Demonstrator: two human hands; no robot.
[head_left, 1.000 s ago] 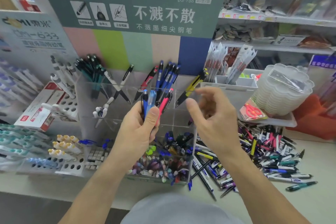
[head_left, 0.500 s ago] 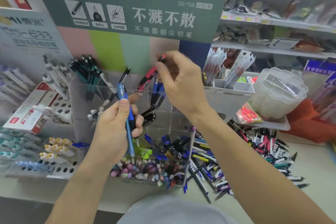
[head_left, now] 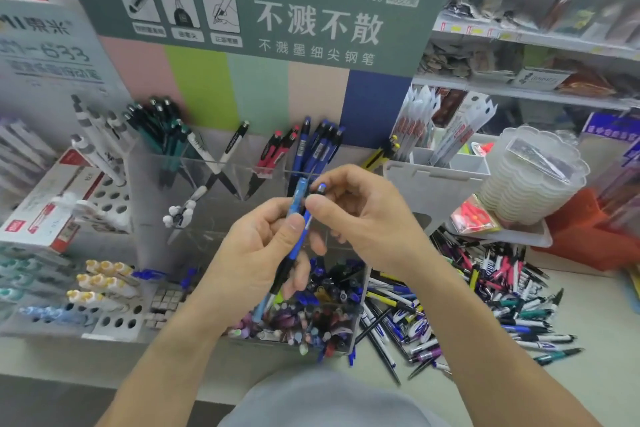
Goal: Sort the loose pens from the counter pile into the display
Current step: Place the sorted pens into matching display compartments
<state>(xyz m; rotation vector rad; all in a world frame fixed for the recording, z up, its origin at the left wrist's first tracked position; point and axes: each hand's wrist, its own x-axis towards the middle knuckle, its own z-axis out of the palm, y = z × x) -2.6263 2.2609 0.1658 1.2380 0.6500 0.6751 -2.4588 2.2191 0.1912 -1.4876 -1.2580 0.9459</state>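
My left hand point(head_left: 256, 253) grips a small bunch of blue pens point(head_left: 298, 204) upright in front of the clear acrylic display point(head_left: 145, 191). My right hand point(head_left: 360, 218) pinches the top of one dark blue pen point(head_left: 320, 189) in that bunch. Behind my hands the display's upper slots hold red pens point(head_left: 277, 149), blue pens point(head_left: 320, 146), green pens point(head_left: 162, 132) and a yellow pen point(head_left: 381, 152). Its lower bin point(head_left: 358, 319) is full of mixed pens. The loose pile of pens point(head_left: 485, 302) lies on the counter at the right.
A green sign board point(head_left: 242, 10) rises behind the display. White pen racks point(head_left: 104, 288) and a red-and-white box point(head_left: 45, 208) stand at the left. A stack of clear lids point(head_left: 533, 177) on a tray, packaged pens point(head_left: 450, 128) and shop shelves point(head_left: 533, 35) fill the right.
My right hand dropped a red pen into the upper slot, then came back down to the bunch in my left hand. The left hand shifted right and holds fewer pens.
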